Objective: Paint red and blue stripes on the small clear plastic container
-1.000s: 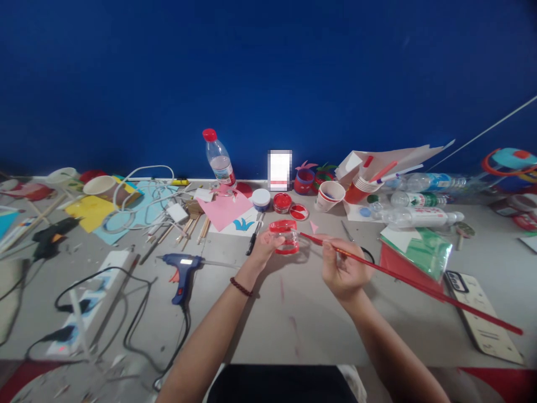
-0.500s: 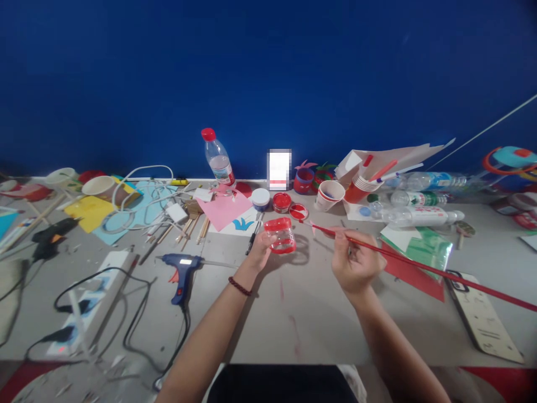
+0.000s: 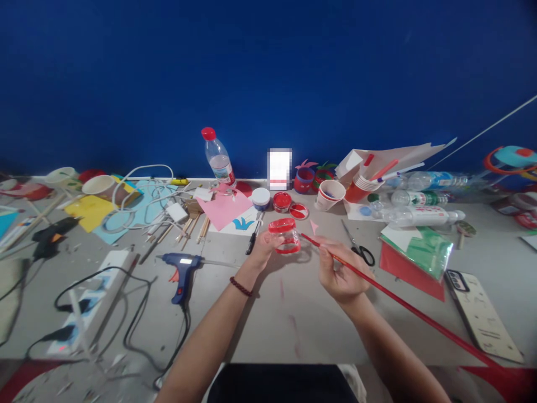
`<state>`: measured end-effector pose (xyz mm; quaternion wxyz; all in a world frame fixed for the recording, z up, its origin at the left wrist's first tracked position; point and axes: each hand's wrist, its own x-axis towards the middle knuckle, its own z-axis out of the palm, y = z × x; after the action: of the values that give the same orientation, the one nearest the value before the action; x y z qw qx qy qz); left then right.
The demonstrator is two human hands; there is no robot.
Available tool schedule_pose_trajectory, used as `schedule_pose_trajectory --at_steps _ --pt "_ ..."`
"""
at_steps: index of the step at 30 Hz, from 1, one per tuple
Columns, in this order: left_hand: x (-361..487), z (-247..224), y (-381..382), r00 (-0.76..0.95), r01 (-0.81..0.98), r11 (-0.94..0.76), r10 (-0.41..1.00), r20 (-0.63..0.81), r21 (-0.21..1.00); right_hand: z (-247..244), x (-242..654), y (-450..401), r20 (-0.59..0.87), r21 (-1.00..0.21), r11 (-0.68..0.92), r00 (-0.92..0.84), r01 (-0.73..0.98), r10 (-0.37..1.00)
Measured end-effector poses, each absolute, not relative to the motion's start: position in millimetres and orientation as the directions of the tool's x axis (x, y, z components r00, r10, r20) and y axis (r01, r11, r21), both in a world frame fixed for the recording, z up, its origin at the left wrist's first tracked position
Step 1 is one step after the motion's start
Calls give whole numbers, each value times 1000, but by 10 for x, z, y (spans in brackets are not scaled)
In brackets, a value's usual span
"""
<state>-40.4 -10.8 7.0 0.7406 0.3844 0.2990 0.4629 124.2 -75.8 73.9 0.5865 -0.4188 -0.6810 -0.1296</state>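
Closer leftward than half a second ago, the right hand (image 3: 342,271) grips a long, slim red paintbrush (image 3: 403,303), its tip just beside the clear plastic cylinder with red-banded ends (image 3: 286,236), which the left hand's (image 3: 265,246) grip pinches above the table (image 3: 260,336).

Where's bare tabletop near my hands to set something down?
Widest bare patch: between the left forearm and right forearm, though red smears mark it. Another lies between the glue gun and left forearm. The red brush overhangs the gap between right forearm and phone. Crowded: the left, with power strip and yellow paper; back right, with lying bottles.
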Motion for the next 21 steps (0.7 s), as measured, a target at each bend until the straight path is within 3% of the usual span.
schedule_pose_trajectory --at_steps 7,21 --pt "-369 101 -110 353 -410 267 928 -119 872 771 1153 -834 898 -290 680 -54 674 436" --pt "-376 60 -125 386 -382 275 915 -118 883 770 1127 -758 909 -308 630 26 713 415"
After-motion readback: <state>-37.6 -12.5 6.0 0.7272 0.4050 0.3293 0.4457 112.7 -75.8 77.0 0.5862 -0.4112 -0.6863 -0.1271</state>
